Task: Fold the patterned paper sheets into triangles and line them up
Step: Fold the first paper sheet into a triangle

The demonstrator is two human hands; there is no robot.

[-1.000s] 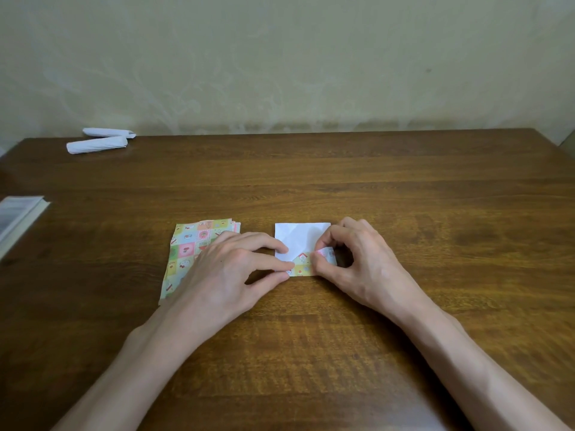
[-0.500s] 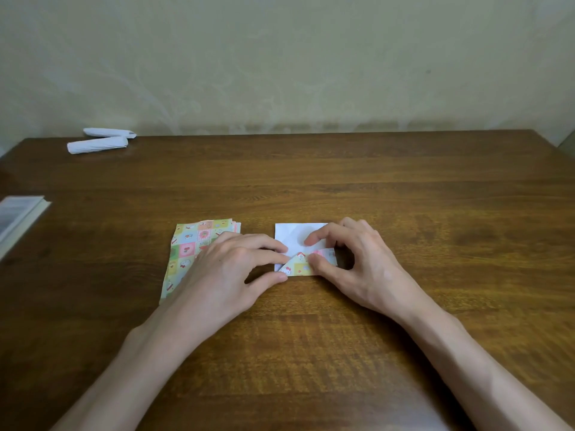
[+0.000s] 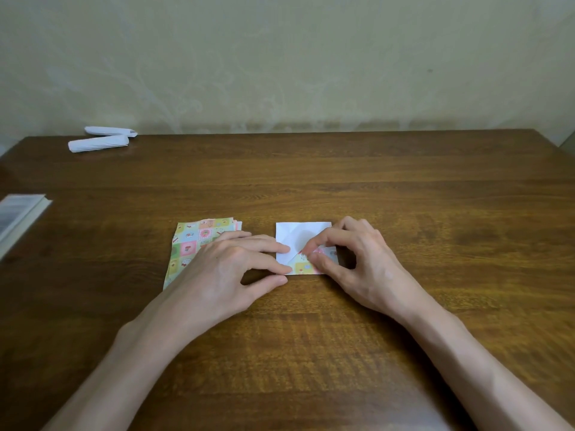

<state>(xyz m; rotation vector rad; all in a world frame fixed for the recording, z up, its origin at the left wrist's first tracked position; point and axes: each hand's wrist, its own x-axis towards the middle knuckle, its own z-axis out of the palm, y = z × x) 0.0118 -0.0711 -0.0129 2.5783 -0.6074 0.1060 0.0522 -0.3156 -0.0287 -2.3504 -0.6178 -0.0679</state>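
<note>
Note right hand (image 3: 357, 259) re-pinching the patterned flap (image 3: 303, 268) of the mid-surface (image 3: 311, 181) sheet (image 3: 298, 234), straight-fingered left hand (image 3: 224, 269) pinning its 9 o'clock edge beside the stack (image 3: 193, 237); treat first triangle crease as unfinished

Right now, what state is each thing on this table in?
Single sheet, white side up, near corner folded over, pattern showing.
Left hand, fingers straight, pressing the sheet's left edge.
Right hand, pinching the folded corner.
Patterned stack, flat, unfolded, partly under that left hand.
White rolls, lying far left.
</note>
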